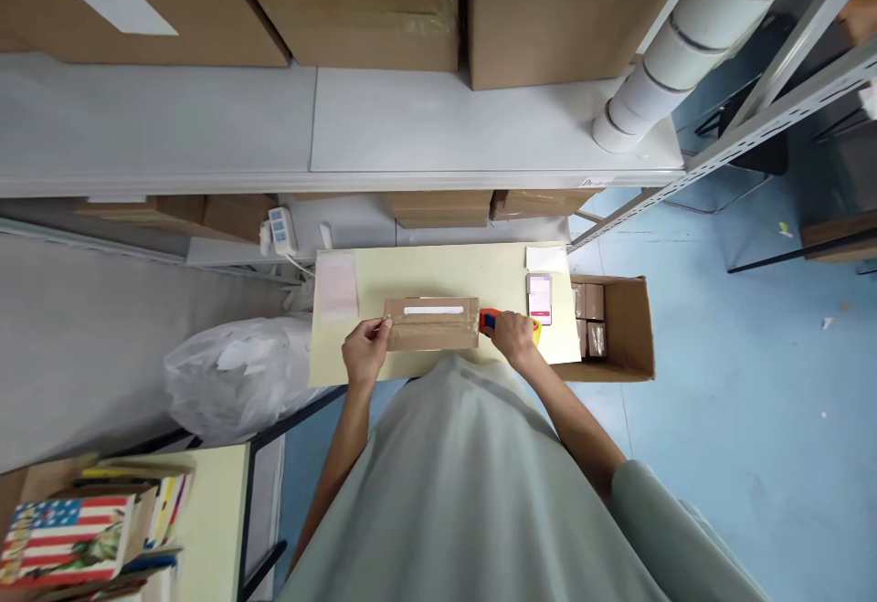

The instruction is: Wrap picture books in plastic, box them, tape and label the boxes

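Note:
A flat brown cardboard box (433,332) with a white strip on top lies across the pale yellow table (438,266). Gripping its left end is my left hand (364,352), thumb and fingers closed on the edge. My right hand (515,337) is wrapped around a tape dispenser (488,320) with red, blue and yellow parts, right against the box's right end. Shiny clear tape shows on that end. Most of the dispenser is hidden by my fingers. Just beyond my right hand, a phone (539,299) with a lit screen lies by a white paper (546,259).
An open carton (627,328) holding several small boxes stands right of the table. On the shelf (480,141) ahead are large cartons (363,8) and a stack of tape rolls (658,81). To the left sit a plastic bag (239,374), a power strip (281,231) and books (75,538).

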A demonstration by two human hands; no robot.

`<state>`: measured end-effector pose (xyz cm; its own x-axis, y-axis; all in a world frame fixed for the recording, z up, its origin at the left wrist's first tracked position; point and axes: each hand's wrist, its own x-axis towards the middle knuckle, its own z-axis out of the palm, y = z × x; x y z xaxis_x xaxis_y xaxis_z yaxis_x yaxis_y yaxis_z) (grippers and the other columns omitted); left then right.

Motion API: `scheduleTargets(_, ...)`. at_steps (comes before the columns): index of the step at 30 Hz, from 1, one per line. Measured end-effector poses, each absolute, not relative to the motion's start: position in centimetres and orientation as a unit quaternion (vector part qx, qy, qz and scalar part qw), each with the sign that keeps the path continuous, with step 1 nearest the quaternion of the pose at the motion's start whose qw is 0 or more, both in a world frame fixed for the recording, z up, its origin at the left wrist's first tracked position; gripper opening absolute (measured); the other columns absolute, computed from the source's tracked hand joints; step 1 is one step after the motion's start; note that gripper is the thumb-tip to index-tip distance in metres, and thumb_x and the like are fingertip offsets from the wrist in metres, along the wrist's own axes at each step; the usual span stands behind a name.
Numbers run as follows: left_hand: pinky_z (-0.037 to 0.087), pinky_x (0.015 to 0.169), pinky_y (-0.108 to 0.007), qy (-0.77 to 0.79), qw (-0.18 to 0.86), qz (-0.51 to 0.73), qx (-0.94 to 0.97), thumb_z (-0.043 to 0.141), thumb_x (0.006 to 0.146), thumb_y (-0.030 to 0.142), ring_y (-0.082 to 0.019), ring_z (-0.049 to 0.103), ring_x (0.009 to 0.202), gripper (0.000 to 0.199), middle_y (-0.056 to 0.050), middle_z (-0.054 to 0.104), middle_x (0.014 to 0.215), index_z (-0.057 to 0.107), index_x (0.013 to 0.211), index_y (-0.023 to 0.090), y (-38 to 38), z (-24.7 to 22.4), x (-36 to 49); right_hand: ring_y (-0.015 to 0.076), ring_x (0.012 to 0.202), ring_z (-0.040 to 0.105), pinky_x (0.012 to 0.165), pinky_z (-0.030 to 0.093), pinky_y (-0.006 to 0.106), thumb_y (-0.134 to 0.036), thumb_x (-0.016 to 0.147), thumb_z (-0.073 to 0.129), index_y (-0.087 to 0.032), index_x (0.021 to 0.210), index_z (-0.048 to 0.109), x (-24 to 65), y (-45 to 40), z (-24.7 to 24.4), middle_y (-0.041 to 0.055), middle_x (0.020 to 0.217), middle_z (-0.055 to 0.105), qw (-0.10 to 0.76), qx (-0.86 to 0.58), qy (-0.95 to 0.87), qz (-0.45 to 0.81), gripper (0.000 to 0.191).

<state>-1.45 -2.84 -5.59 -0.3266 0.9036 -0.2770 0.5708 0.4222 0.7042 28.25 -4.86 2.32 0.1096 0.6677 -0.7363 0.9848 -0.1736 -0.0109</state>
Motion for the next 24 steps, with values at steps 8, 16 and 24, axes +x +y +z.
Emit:
scheduleTargets(8, 0.064, 0.094, -0.037, 0.718, 0.380, 0.308, 0.495, 0.073, 0.088, 0.041, -0.024, 0.080, 0.098, 0.026, -0.011, 0.084, 0.113, 0.078, 0.105, 0.023, -0.9, -3.9, -2.6, 0.0323, 0.109, 0.083, 0.079, 0.057, 0.032, -0.051, 0.113, 0.055, -0.010, 0.125, 0.077, 27.4, -5.7, 4.2, 0.0249, 0.114, 0.082, 0.234, 0.789, 0.520, -0.227, 0.048)
scheduleTargets(16, 0.064, 0.100, -0.038, 0.534, 0.405, 0.401, 0.625, 0.066, 0.098, 0.036, -0.024, 0.080, 0.106, 0.024, -0.010, 0.084, 0.116, 0.080, 0.110, 0.022, 7.1, 4.8, 1.5, 0.0341, 0.114, 0.080, 0.089, 0.056, 0.034, -0.061, 0.113, 0.051, -0.010, 0.126, 0.071, 26.2, 1.6, 13.6, 0.0265, 0.117, 0.081, 0.066, 0.837, 0.528, -0.124, 0.057)
scheduleTargets(24, 0.064, 0.101, -0.041, 0.434, 0.349, 0.428, 0.712, 0.067, 0.101, 0.031, -0.025, 0.080, 0.106, 0.020, -0.010, 0.083, 0.120, 0.079, 0.116, 0.025, 12.9, 13.4, 5.0, 0.0328, 0.113, 0.080, 0.096, 0.052, 0.034, -0.065, 0.112, 0.052, -0.011, 0.135, 0.063, 22.8, 11.8, 19.9, 0.0250, 0.118, 0.081, -0.059, 0.809, 0.584, -0.033, 0.059)
